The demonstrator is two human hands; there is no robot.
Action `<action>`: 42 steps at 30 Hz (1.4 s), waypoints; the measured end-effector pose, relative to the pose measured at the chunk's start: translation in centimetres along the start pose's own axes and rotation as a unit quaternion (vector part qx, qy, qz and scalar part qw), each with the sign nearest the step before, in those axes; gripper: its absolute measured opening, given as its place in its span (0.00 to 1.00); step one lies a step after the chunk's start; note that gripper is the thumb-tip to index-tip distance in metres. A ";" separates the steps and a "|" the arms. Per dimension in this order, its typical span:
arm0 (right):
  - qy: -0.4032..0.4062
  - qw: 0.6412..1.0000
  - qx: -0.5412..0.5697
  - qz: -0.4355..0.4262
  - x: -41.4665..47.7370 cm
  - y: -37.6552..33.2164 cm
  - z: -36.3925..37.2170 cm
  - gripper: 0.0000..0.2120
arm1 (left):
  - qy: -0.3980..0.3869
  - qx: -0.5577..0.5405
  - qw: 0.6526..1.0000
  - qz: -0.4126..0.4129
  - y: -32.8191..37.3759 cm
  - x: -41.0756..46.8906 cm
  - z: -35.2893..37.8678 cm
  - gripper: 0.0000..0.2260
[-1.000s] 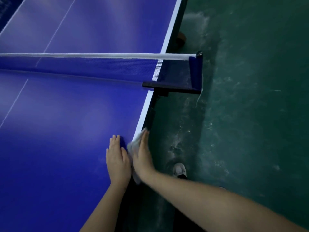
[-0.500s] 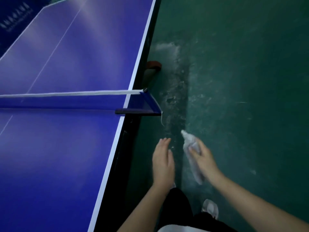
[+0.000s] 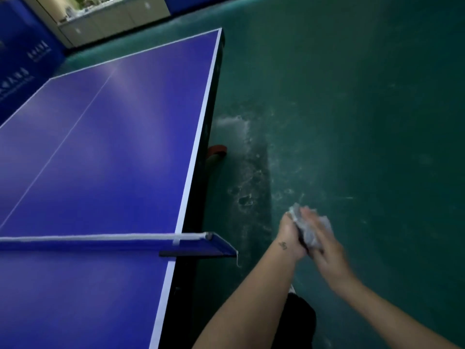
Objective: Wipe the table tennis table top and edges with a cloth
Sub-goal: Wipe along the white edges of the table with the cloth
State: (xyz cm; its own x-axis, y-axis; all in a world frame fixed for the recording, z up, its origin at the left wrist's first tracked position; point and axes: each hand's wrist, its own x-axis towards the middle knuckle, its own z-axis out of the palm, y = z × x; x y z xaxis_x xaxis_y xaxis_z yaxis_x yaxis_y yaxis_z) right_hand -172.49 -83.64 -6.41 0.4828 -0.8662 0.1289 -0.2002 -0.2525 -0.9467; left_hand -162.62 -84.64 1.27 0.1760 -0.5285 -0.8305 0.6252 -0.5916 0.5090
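Note:
The blue table tennis table [image 3: 105, 152] fills the left half, with a white line along its right edge. Its net [image 3: 100, 241] crosses the lower left and ends at a clamp that overhangs the right edge. To the right of the table, over the green floor, both my hands hold a bunched pale grey cloth [image 3: 310, 231] between them. My left hand [image 3: 289, 235] grips it from the left side. My right hand [image 3: 327, 250], blurred, presses on it from the right. Neither hand touches the table.
Green floor [image 3: 364, 109] with whitish scuffed patches lies to the right of the table. A red caster wheel [image 3: 217, 151] sticks out under the table's right side. Blue barriers and a pale counter stand at the far left. My dark trouser leg [image 3: 294, 321] shows at the bottom.
My hands left the table's right edge and came together over the floor, both now on the cloth. The view moved forward past the net, showing the far half of the table.

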 end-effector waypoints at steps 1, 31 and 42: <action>-0.022 1.000 -0.015 -0.011 1.6 0.3 0.5 0.34 | -0.019 0.016 1.000 -0.001 1.6 0.7 0.5 0.19; -0.216 0.925 0.034 0.310 16.2 -7.5 30.8 0.38 | 0.499 0.372 0.734 0.273 17.8 7.9 -29.4 0.13; -0.037 0.981 0.076 0.175 45.3 -1.1 33.0 0.35 | 0.570 0.397 0.674 0.252 17.8 12.4 -28.9 0.14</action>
State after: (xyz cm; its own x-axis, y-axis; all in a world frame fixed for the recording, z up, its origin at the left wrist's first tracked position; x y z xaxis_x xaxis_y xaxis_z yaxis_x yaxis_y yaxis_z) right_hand -122.31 -108.36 -9.29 0.4685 -0.8533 -0.2288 -0.2387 0.1271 -0.9627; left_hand -127.38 -84.12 -6.53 0.9664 -0.2410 0.0894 -0.2568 -0.8903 0.3759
